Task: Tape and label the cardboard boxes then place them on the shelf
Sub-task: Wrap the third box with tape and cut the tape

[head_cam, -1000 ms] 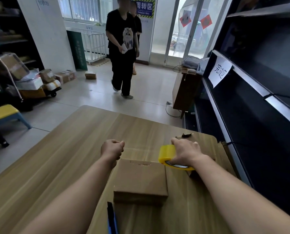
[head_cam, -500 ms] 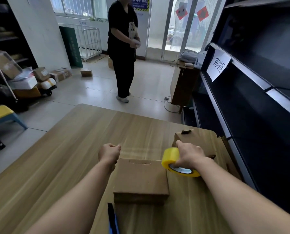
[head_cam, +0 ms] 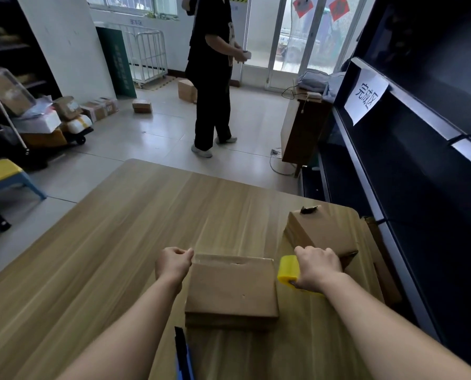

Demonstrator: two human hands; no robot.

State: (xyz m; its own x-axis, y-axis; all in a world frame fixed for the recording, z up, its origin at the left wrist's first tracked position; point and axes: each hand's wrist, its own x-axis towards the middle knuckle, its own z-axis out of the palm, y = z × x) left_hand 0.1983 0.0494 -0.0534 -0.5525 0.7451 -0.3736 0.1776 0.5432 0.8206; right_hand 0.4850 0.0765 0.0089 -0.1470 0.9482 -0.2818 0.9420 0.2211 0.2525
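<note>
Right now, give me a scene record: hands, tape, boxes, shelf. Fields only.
left hand: curled at near box's far left corner, apparently pinching the tape strip's end
right hand: grips yellow tape roll at the box's far right corner
tape strip: stretched along the near box's far edge
near box: flat on table, closed
second box: on table, beyond the right hand, by the shelf
shelf: right of table, paper sign on its rail

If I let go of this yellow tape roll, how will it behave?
The tape roll is round, so on edge it would probably roll; the table edge is near. Laid flat it should stay. The right hand grips it alone, so likely light.
</note>
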